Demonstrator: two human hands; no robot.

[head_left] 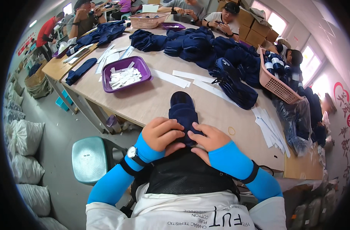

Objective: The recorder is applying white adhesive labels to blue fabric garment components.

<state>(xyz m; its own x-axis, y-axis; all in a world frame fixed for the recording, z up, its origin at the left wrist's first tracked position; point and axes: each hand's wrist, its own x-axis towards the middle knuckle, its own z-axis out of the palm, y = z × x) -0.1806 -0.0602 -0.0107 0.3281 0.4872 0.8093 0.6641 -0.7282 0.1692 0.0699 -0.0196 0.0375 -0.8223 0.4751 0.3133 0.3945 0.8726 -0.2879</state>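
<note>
At the near edge of the table a navy sock (pixel 183 111), folded over with its shiny rounded end pointing away, lies between my hands. My left hand (pixel 162 134) grips its left side, fingers bent over the top and thumb below. From the right, my right hand (pixel 210 137) pinches the near part of the sock with thumb and fingers. The fold under my fingertips is partly hidden. Beyond it stands a purple basket (pixel 106 83) holding many small white labels. A separate navy sock (pixel 81 71) lies left of the basket.
A long heap of navy socks (pixel 190 46) covers the table's far side. White paper strips (pixel 169 78) lie nearer. A pink basket (pixel 272 78) holds banded sock bundles at right. A teal stool (pixel 89 159) stands left of me. Several co-workers sit around the table.
</note>
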